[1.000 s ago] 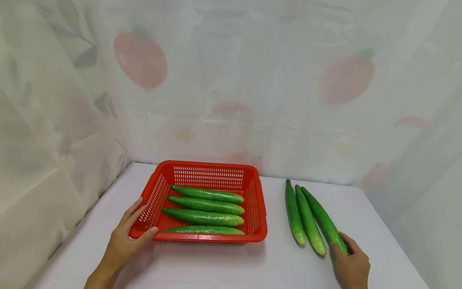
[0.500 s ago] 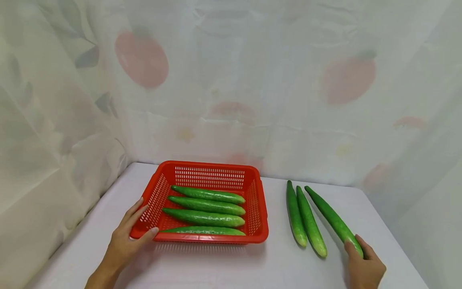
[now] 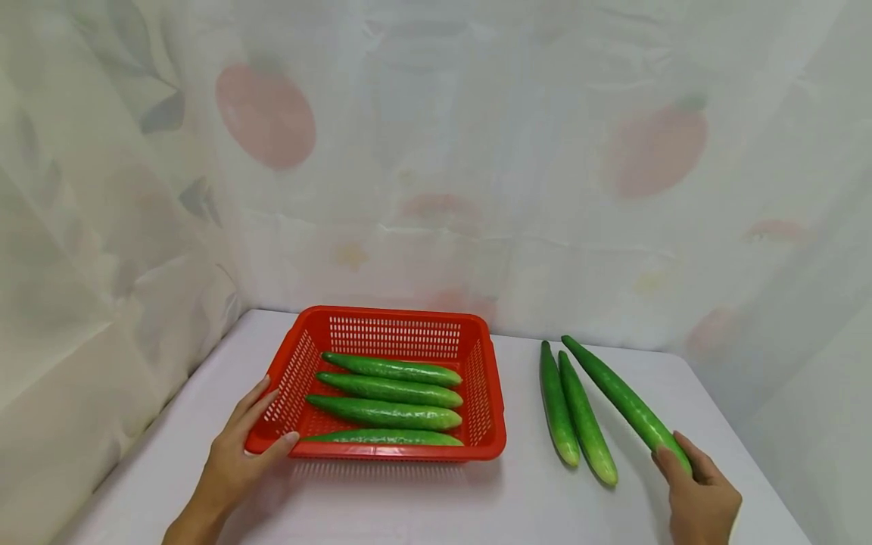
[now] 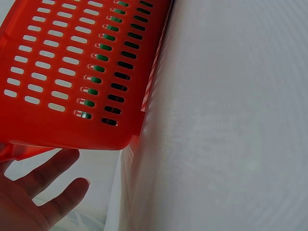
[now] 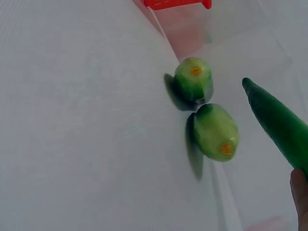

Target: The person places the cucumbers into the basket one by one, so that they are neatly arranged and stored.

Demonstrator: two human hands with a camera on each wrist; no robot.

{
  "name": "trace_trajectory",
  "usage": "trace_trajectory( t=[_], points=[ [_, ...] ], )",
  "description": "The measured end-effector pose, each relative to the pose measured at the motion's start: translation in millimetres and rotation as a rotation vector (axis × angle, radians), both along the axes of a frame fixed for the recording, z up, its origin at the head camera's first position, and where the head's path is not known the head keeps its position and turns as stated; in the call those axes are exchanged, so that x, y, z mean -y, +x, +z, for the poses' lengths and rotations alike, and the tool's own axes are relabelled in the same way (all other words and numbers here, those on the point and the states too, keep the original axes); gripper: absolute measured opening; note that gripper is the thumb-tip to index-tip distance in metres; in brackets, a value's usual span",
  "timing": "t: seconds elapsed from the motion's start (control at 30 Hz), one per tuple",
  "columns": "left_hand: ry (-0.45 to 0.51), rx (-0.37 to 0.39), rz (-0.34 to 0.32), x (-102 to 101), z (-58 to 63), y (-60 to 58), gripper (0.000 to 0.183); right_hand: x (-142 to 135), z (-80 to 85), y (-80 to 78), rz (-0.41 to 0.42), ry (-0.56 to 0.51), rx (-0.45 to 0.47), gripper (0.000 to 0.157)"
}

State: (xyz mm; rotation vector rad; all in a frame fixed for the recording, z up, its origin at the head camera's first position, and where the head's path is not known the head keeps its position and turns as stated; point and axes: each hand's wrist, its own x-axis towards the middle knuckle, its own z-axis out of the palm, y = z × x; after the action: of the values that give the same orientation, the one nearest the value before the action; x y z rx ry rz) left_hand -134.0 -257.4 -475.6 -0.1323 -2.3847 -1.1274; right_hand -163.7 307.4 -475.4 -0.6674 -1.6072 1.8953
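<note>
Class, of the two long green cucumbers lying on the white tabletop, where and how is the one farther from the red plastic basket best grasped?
That long green cucumber is probably best pinched across its thick, pale near end, from above and the person's right. It lies flat; the other green cucumber lies close along its left side, and the pale end juts past it.
</note>
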Motion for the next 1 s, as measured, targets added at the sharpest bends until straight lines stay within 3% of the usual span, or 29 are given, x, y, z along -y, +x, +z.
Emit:
trace_trajectory(
  t=[0.1,0.27,0.5,0.73,1.0],
  points=[
    [0.000,0.011,0.003,-0.3,-0.2,0.2,0.065,1.2,8.6,1.3,0.018,0.060,0.052,0.046],
    [-0.002,0.034,0.012,-0.6,-0.3,0.5,0.065,1.9,25.7,2.3,0.074,0.094,0.054,0.046],
    [0.004,-0.007,0.001,0.5,-0.9,-0.6,0.065,4.0,45.0,2.2,0.182,0.061,-0.042,0.045],
    [0.009,-0.006,-0.009,0.3,-0.2,-1.0,0.065,13.5,56.7,-0.3,0.343,0.024,-0.223,0.041],
    [0.015,-0.019,-0.010,-0.1,0.5,-0.5,0.066,29.5,70.8,-7.6,0.479,0.027,-0.298,0.038]
  ],
)
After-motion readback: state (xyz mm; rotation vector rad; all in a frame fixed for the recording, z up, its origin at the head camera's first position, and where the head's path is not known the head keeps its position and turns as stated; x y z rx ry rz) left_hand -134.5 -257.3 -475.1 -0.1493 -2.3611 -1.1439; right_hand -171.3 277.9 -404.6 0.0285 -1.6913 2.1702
